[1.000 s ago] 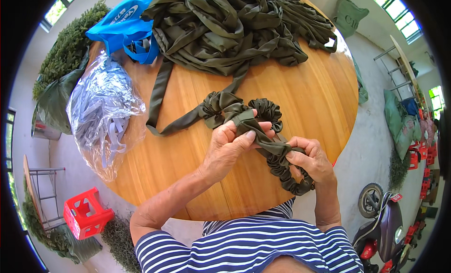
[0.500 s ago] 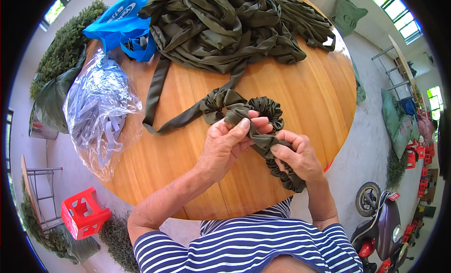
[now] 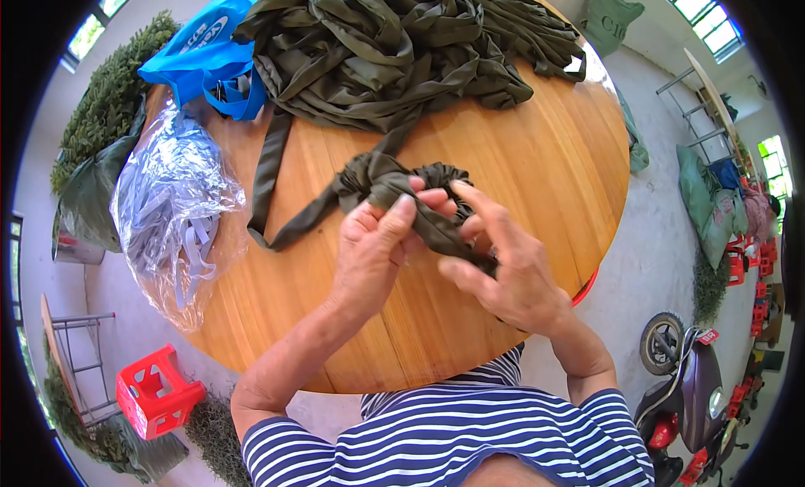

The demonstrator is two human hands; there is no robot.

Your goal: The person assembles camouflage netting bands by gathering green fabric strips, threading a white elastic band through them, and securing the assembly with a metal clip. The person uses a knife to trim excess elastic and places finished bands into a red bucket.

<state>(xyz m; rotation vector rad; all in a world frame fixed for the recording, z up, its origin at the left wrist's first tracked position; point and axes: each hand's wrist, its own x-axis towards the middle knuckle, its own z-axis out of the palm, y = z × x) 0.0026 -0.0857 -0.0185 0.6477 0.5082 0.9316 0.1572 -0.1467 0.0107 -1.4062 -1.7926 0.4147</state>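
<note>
Over the near half of the table, my left hand [image 3: 373, 244] pinches a dark olive fabric tube [image 3: 444, 235] between thumb and fingers. My right hand [image 3: 516, 269] is beside the tube's other end, thumb and index finger spread apart around the cloth, with no firm grip showing. Past the fingers lies a ruffled, gathered stretch [image 3: 440, 178] of the same cloth, partly hidden by my hands. A flat strap [image 3: 306, 223] runs from it in a loop to the left and back toward a large heap of olive fabric strips [image 3: 386, 55] at the far side.
The round wooden table [image 3: 545, 177] carries a clear plastic bag [image 3: 180, 210] of pale grey straps and a blue bag [image 3: 201, 55] on its left. A red stool [image 3: 159, 392] stands at the lower left, a scooter [image 3: 700, 395] at the lower right. Green sacks [image 3: 700, 197] lie farther right.
My right hand has loosened from its pinch, spreading its fingers. Both hands and the gathered cloth have shifted slightly left; the ruffled end by my right wrist is now mostly hidden.
</note>
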